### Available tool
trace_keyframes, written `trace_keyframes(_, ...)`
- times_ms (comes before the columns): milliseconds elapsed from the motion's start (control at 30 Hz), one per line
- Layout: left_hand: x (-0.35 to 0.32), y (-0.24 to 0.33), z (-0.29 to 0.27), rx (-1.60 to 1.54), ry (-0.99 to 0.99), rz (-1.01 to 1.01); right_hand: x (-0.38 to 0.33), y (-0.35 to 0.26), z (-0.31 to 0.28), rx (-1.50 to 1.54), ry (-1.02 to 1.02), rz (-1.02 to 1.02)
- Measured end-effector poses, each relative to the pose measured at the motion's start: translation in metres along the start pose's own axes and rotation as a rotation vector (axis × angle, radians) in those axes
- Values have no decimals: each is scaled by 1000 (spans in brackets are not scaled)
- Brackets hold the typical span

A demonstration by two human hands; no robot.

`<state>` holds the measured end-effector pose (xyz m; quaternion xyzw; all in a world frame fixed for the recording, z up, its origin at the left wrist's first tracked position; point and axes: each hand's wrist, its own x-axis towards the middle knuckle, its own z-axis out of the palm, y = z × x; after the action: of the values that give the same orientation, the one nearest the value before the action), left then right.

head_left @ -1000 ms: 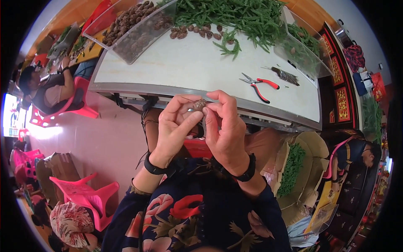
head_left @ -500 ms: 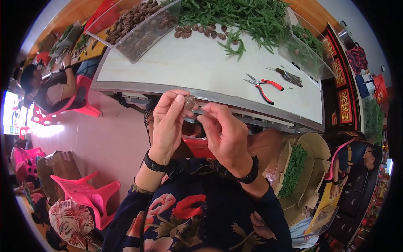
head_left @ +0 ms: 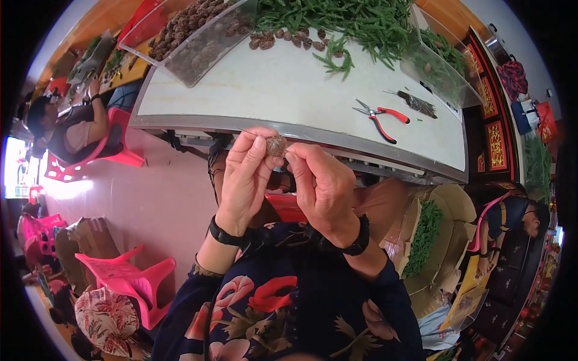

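My left hand (head_left: 245, 171) pinches a small brown pine cone (head_left: 276, 146) between thumb and fingers, in front of the table's near edge. Thumb and forefinger of my right hand (head_left: 325, 183) are pressed together against the cone's right side; whatever they grip is too small to make out. A thin dark strand (head_left: 248, 132) seems to stick out past my left fingertips. On the table, beyond my right hand, lie pliers (head_left: 380, 117) with red handles, jaws apart. Beside them is a bundle of thin dark strands (head_left: 416, 104).
The white table (head_left: 241, 90) bears a clear bin of pine cones (head_left: 186, 45), loose cones (head_left: 295, 39), green artificial sprigs (head_left: 337, 18), a small sprig ring (head_left: 334, 59) and another clear bin (head_left: 445, 75). A carton (head_left: 448, 240) of greenery stands at right. People sit left and right; pink chairs (head_left: 132, 277) stand left.
My right fingertips have come up closer to the cone, covering the gap beside it. The cone has shifted slightly right and turned in my left fingers. The view has moved a little.
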<state>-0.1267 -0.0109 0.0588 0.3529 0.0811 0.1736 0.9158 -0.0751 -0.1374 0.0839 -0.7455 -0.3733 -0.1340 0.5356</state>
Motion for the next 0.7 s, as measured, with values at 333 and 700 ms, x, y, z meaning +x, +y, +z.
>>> trace_keyframes(333, -1, 2, -4, 12, -8, 45, -7, 0, 8, 43, -23, 73)
trace_keyframes(700, 0, 3, -17, -26, -103, -44, -7, 6, 6, 510, -105, 455)
